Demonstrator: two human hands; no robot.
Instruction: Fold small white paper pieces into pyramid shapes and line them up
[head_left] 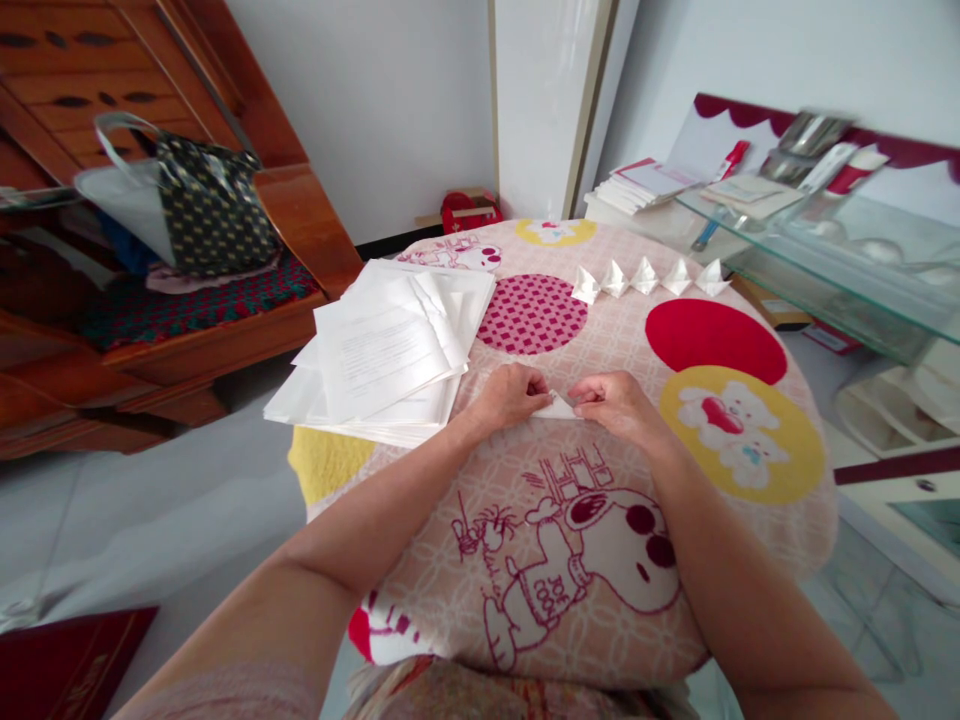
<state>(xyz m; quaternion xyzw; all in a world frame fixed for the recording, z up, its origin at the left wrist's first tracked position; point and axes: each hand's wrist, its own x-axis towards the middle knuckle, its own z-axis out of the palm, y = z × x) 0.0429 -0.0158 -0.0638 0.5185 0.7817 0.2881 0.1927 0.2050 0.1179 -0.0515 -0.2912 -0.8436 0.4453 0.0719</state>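
Note:
Between my hands, a small piece of folded white paper (556,406) lies low over the patterned tablecloth, with a pointed peak in its middle. My left hand (516,394) is closed with its fingertips pinching the paper's left side. On the right side, my right hand (616,402) pinches the other end between thumb and fingers. A loose stack of white paper sheets (382,350), the top ones printed and creased, sits left of my left hand. Beyond my right hand stand several folded paper boats (645,277) in a row.
The round table wears a printed tablecloth (420,560). At the right is a glass shelf (862,260) with cups and a red marker (733,160). Papers (637,185) are piled behind it. A wooden bench (292,220) with a dotted bag (210,200) stands at the left.

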